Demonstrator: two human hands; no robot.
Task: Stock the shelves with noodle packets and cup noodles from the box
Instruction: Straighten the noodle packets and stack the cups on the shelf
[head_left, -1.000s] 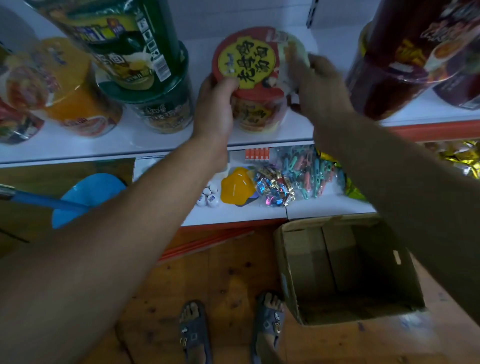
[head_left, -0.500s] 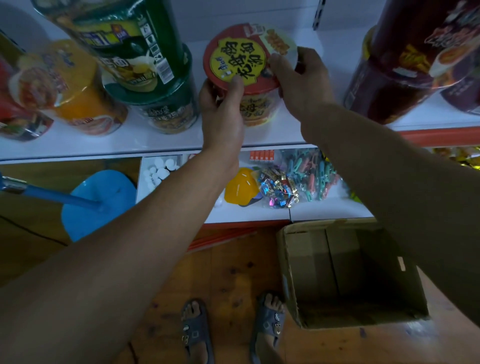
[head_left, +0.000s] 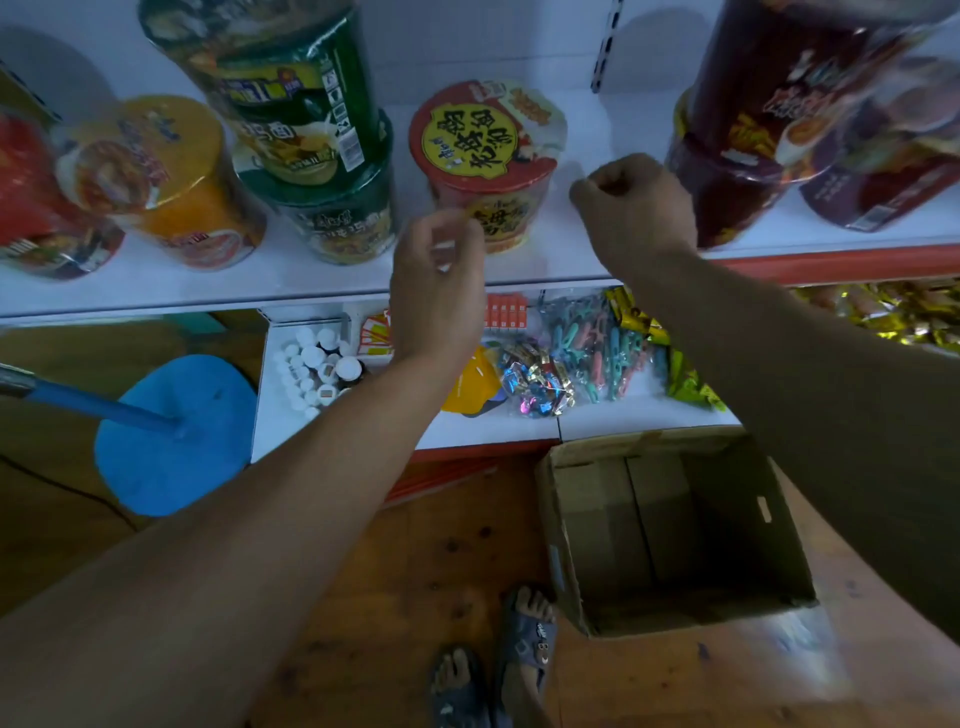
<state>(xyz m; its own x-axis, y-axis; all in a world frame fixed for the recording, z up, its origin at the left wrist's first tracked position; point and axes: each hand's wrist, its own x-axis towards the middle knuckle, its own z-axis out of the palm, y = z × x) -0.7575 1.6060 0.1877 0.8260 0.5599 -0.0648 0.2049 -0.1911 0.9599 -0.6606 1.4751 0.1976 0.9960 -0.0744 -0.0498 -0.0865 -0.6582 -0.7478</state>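
The red cup of noodles (head_left: 485, 156), clasped in both hands half a second ago, now stands free on the white shelf (head_left: 322, 275) between green cups (head_left: 317, 156) and maroon cups (head_left: 753, 145). The left hand (head_left: 439, 296) has drawn back with its grip released and fingers slack. The right hand (head_left: 636, 213), beside the cup, is clenched on nothing.

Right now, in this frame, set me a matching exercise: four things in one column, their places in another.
Things
1 red-lidded cup noodle
2 green cup noodles
3 cardboard box
4 blue round thing

Places
A on the floor, left of the lower shelf
B stacked, one on another, upper shelf
C on the floor, top open
D single, upper shelf, right of the green stack

Pairs: 1-D, 2-B, 3-C, 4-A
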